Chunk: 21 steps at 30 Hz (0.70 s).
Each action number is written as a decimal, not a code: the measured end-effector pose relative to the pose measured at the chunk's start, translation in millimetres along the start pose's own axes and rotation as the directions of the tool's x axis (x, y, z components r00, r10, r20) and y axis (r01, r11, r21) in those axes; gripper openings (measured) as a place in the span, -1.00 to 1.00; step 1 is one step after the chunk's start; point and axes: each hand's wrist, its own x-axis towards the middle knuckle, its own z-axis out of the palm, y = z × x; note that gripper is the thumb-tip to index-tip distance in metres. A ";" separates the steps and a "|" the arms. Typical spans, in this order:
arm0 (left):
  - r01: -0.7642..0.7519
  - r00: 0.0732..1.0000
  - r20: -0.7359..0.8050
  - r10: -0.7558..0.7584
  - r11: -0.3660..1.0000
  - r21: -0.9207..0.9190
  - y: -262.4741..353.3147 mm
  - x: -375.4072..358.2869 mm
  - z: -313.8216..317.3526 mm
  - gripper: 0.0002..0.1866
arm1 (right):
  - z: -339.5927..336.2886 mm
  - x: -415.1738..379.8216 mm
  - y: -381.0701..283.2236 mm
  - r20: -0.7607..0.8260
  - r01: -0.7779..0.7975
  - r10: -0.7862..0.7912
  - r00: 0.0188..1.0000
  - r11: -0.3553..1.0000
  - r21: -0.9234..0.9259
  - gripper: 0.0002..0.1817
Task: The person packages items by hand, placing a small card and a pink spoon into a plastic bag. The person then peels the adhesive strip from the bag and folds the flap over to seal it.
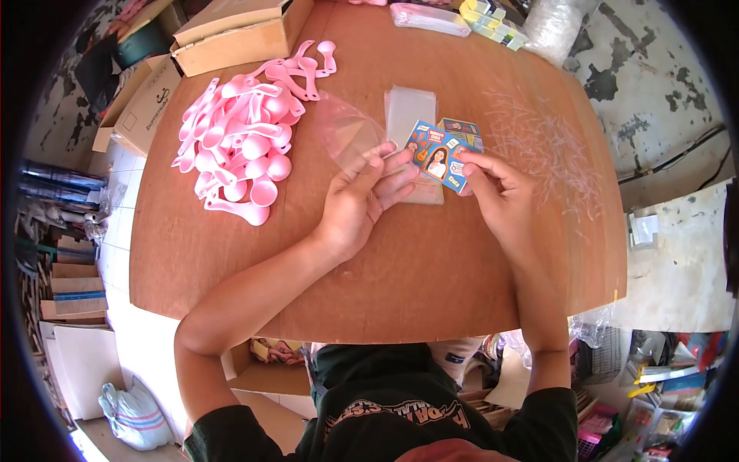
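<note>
My right hand (504,189) pinches a blue printed card (439,158) by its right edge, between thumb and fingers. The card carries a photo of a person and several small pictures. To its left, my left hand (358,189) is raised with thumb and fingertips closed at the corner of a clear plastic bag (346,127), which is hard to see against the wood. Beneath and behind the hands lies a stack of clear plastic sleeves (410,112). More printed cards (463,129) sit just behind the held one, partly covered by it.
A large heap of pink measuring spoons (239,142) covers the table's left side. Thin plastic strips (550,146) are scattered on the right. Along the back stand a cardboard box (231,35), a plastic packet (429,19) and a clear plastic roll (558,31). The brown table (369,300) has a curved-looking front edge.
</note>
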 end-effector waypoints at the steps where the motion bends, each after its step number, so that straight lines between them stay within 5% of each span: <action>1: -0.005 1.000 -0.029 0.005 1.000 0.000 3.4 -0.7 2.4 -0.57 | -1.1 0.5 5.1 0.019 -0.008 0.008 1.000 1.000 0.013 -0.82; 6: -0.019 0.997 -0.071 0.021 0.999 0.035 3.1 -3.7 1.2 -0.63 | -1.3 4.0 -11.5 0.065 -0.103 0.093 0.994 0.980 0.169 -0.68; 9: 0.015 0.996 -0.085 -0.013 0.999 0.030 1.4 -9.1 2.2 -0.66 | 6.3 -7.0 -38.0 0.038 -0.317 0.317 0.948 0.917 0.244 -0.55; 12: 0.133 0.978 -0.174 -0.112 0.985 0.112 5.7 -17.1 11.4 -0.67 | 6.4 -24.4 -44.0 0.143 -0.514 0.494 0.858 0.825 0.234 -0.53; 14: 0.233 0.954 -0.262 -0.145 0.910 0.343 7.8 -23.1 18.8 -0.67 | 3.5 -37.4 -38.0 0.235 -0.631 0.586 0.775 0.739 0.238 -0.52; 21: 0.253 0.940 -0.313 -0.138 0.896 0.364 6.8 -23.6 18.4 -0.67 | 9.1 -87.0 -39.5 0.151 -0.616 0.605 0.782 0.711 0.339 -0.50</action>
